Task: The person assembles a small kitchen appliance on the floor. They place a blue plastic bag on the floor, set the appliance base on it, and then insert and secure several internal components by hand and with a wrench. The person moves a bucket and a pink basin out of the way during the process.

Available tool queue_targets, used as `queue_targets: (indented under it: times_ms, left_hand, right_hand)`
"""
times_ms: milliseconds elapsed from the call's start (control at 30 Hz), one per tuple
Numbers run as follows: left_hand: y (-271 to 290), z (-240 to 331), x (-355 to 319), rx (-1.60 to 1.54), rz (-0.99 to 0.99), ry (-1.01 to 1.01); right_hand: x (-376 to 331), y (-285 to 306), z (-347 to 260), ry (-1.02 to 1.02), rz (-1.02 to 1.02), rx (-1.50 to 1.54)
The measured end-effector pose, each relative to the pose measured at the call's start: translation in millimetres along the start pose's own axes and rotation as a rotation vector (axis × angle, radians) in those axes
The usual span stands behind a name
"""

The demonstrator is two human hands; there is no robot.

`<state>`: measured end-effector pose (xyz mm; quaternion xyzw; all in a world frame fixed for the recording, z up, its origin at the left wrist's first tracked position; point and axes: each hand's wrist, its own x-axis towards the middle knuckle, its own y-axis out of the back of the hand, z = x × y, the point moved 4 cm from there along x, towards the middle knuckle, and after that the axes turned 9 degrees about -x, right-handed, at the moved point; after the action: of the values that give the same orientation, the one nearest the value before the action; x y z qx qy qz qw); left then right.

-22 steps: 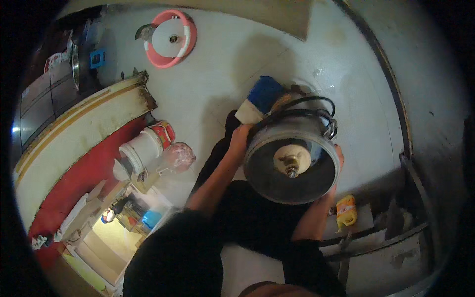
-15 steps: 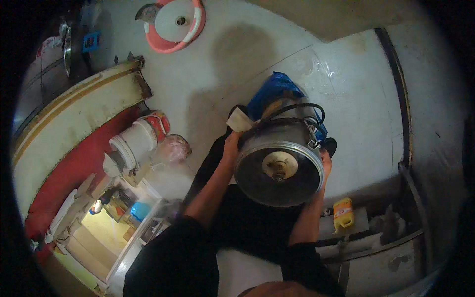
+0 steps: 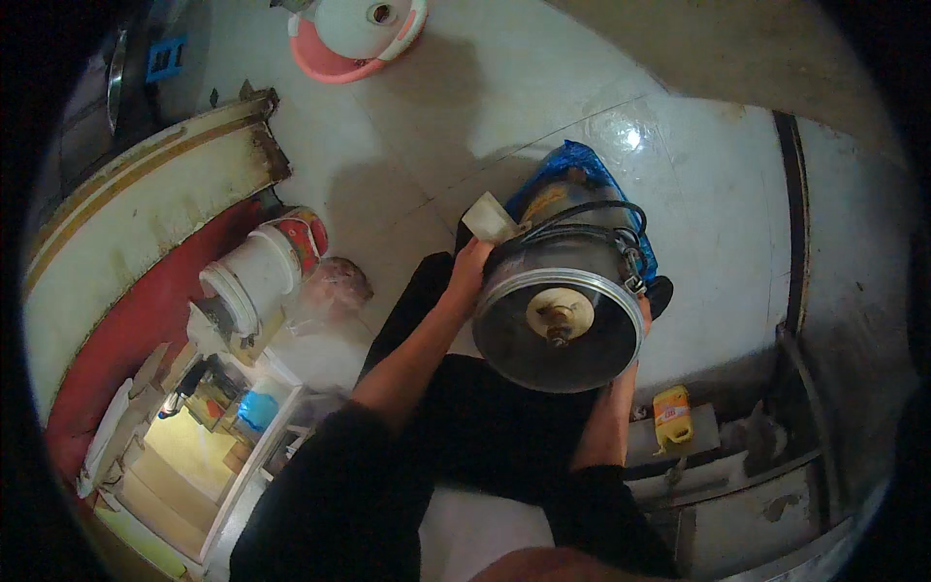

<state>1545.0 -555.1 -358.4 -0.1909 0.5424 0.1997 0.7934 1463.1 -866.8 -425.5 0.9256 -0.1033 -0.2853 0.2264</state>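
Note:
Between my two hands is a round metal machine point(image 3: 596, 260) with a deep open bowl tilted toward me. In the bowl's middle, a pale disc point(image 3: 574, 299) carries a brassy shaft fitting. A black cable point(image 3: 582, 209) loops around the body, and a metal latch point(image 3: 634, 262) hangs on the right side. My left hand point(image 3: 469, 272) grips the left side, beside a pale block point(image 3: 490, 219). On the right, my right hand point(image 3: 644, 315) clasps the bowl's side, its fingers largely hidden. Behind the machine lies blue plastic point(image 3: 574, 155).
A pink basin point(image 3: 335, 66) with a pale lid stands at the far left. White and red buckets point(image 3: 254, 276) and a plastic-wrapped bundle point(image 3: 335, 286) are on the left, above an open box point(image 3: 189, 466). A yellow jug point(image 3: 671, 417) sits at right by a ledge.
The machine sits slightly higher and further right in the picture, still in both hands. The surroundings have shifted and turned a little as my view moved.

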Motion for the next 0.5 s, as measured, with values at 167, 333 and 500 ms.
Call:
queue_targets:
  times_ms: [167, 333, 500]
  left_hand:
    - [2, -10, 26, 0.064, -0.033, 0.026]
    - [3, -18, 50, 0.155, -0.059, -0.088]
    - [-1, -20, 46, -0.019, 0.057, 0.056]
  right_hand:
    - [8, -10, 27, -0.370, 0.027, 0.638]
    - [20, -15, 31, -0.216, -0.026, 0.378]
    - [19, -7, 18, -0.400, -0.053, 0.214]
